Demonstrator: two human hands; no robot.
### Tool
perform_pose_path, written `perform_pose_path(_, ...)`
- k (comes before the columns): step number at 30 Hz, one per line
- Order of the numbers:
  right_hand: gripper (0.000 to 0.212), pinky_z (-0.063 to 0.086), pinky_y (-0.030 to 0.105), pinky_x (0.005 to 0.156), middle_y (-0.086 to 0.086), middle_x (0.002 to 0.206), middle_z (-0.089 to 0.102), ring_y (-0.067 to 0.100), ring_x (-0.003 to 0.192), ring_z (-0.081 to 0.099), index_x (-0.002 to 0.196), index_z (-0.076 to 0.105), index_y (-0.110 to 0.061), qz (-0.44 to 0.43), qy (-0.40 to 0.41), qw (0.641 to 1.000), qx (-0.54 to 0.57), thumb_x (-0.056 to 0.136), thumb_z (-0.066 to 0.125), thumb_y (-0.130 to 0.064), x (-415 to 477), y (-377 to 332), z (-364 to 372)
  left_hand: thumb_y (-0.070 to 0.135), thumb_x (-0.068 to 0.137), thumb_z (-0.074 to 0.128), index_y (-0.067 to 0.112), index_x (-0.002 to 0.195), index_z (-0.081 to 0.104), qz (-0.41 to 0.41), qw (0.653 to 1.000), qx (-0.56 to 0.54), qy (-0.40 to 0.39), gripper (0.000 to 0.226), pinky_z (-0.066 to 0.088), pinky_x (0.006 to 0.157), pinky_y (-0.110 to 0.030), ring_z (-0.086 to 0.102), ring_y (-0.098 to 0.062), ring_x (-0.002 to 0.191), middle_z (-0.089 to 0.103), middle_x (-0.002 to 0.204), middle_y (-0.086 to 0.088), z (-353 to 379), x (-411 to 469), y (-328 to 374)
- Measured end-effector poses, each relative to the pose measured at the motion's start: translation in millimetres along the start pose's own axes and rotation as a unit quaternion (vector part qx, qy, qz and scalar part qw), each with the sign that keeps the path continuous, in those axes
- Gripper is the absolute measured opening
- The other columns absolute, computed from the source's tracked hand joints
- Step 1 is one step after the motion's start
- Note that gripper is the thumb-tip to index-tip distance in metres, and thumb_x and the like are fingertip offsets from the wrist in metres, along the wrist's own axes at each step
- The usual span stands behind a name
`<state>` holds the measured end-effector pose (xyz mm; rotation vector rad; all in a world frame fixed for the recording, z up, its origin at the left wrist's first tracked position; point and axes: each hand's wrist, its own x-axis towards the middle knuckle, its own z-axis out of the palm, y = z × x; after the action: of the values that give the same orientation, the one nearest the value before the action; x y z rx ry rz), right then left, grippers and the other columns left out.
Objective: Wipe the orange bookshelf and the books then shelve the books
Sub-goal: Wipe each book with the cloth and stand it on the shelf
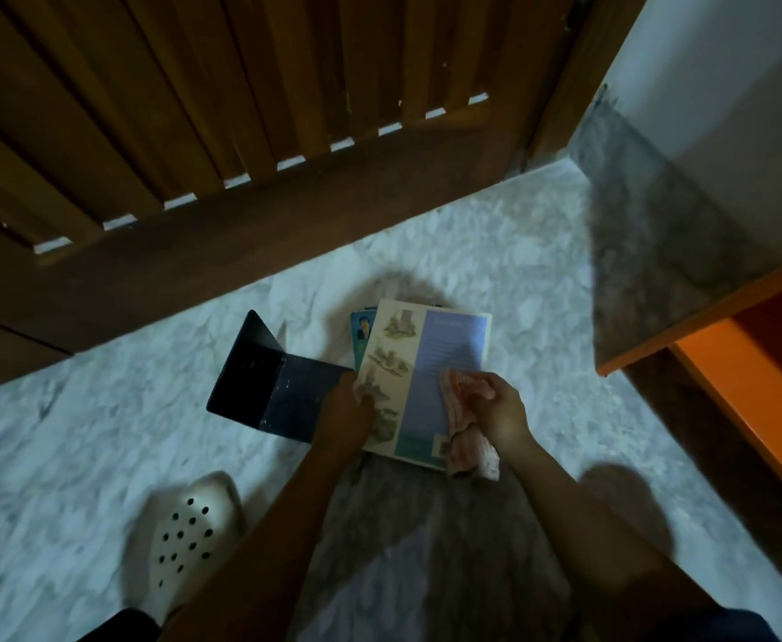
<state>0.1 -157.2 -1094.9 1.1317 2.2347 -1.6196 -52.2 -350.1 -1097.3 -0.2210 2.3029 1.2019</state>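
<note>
Two hands in view, both engaged on one book.

1. Orientation. I read the top book (431,363) as face-up to the cam. Long axis runs from me twd the wooden door (241,108), far end canted slightly R. A strip of small pictures runs down its L side, w/ a lilac text panel on the R.
2. Position. The book sits over the marble floor (102,410), directly ahead of my knees. It overlaps a second book (361,333) w/ a blue-green cover that pokes out at the far L corner. Can't tell if the top book rests on that one or is lifted clear.
3. L hand (345,410). Fingers curled over the book's L edge, approx. mid-length. A narrow grip, holding the book.
4. R hand (502,410). Fingers closed round a pink-and-white cloth (468,451). The cloth is against the cover on the near R part and bunches down past the near R corner.
5. Surroundings. A black bookend (268,377) lies on the floor just L of the books, one flap standing up. The orange bookshelf (741,386) is well apart at frame R. A white perforated clog (190,535) is at lower L.
</note>
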Motion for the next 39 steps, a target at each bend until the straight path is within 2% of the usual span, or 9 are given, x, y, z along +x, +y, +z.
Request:
perform_pose_path(5,0.004,0.053,0.041,0.085,-0.006,0.097,0.069,0.019,0.091,0.065,0.080,0.065,-0.032,-0.061,0.016,0.997,0.048,0.083,0.065,-0.034,-27,-41,-21,0.017,0.098,0.044,0.012,0.115,0.047,0.059,0.997,-0.028,0.034,0.018,0.049,0.067,-0.027,0.056,-0.018,0.087,0.056,0.100,-0.004,-25,-25,38)
perform_pose_path(10,0.025,0.053,0.039,0.085,0.006,0.100,0.069,0.023,0.095,0.064,0.087,0.065,-0.023,-0.133,0.038,0.984,0.110,0.082,0.055,0.000,-75,-121,-81,0.012,0.095,0.050,0.023,0.110,0.050,0.148,0.979,-0.131,0.046,0.019,0.045,0.058,-0.026,0.056,-0.017,0.059,0.053,0.073,-0.009,-66,-67,105)
perform_pose_path(13,0.028,0.053,0.040,0.080,0.008,0.102,0.067,0.024,0.091,0.065,0.093,0.063,-0.023,-0.180,0.019,0.976,0.123,0.086,0.052,0.002,-112,-168,-124,0.019,0.097,0.049,0.031,0.125,0.038,0.217,0.956,-0.198,0.016,0.033,0.048,0.047,-0.018,0.061,-0.015,0.068,0.061,0.086,-0.008,-93,-110,159)
perform_pose_path(18,0.023,0.050,0.027,0.060,-0.001,0.091,0.065,0.014,0.076,0.066,0.100,0.059,-0.024,-0.271,0.010,0.951,0.151,0.091,0.053,-0.004,-193,-223,-189,0.021,0.097,0.046,0.030,0.140,0.030,0.340,0.894,-0.289,-0.040,0.047,0.057,0.072,-0.029,0.068,-0.012,0.094,0.061,0.117,-0.003,-132,-189,233)
perform_pose_path(27,0.005,0.050,0.017,0.053,-0.002,0.082,0.066,0.005,0.063,0.065,0.096,0.061,-0.017,-0.425,0.064,0.884,0.184,0.091,0.058,-0.016,-286,-264,-234,0.010,0.098,0.040,0.038,0.143,0.025,0.489,0.778,-0.395,-0.019,0.055,0.059,0.063,-0.028,0.069,-0.010,0.086,0.059,0.125,-0.002,-147,-288,309)
perform_pose_path(30,0.005,0.047,0.014,0.051,-0.006,0.079,0.066,0.001,0.063,0.064,0.087,0.063,-0.027,-0.454,0.169,0.850,0.208,0.091,0.059,-0.027,-301,-275,-241,0.012,0.098,0.042,0.044,0.141,0.023,0.514,0.764,-0.389,-0.017,0.056,0.058,0.064,-0.033,0.069,-0.012,0.085,0.062,0.123,0.001,-147,-310,319)
perform_pose_path(33,0.011,0.050,0.015,0.069,-0.002,0.102,0.062,0.005,0.087,0.062,0.096,0.065,-0.031,-0.484,0.249,0.811,0.215,0.087,0.062,-0.036,-312,-295,-244,0.012,0.098,0.042,0.049,0.132,0.031,0.538,0.757,-0.369,-0.029,0.052,0.057,0.062,-0.032,0.068,-0.012,0.085,0.063,0.121,0.003,-147,-325,323)
perform_pose_path(36,0.019,0.044,0.009,0.074,-0.002,0.105,0.059,0.003,0.094,0.056,0.103,0.069,-0.027,-0.553,0.258,0.767,0.199,0.086,0.064,-0.035,-331,-322,-230,0.010,0.098,0.041,0.048,0.130,0.035,0.554,0.753,-0.353,-0.033,0.050,0.057,0.062,-0.027,0.066,-0.015,0.093,0.054,0.134,-0.002,-141,-333,326)
perform_pose_path(39,0.022,0.043,0.005,0.069,-0.002,0.103,0.058,0.002,0.093,0.053,0.106,0.070,-0.024,-0.624,0.238,0.730,0.144,0.087,0.064,-0.033,-350,-345,-211,0.010,0.098,0.040,0.045,0.129,0.039,0.564,0.739,-0.368,-0.024,0.047,0.056,0.085,-0.036,0.057,-0.022,0.117,0.046,0.143,-0.003,-134,-338,327)
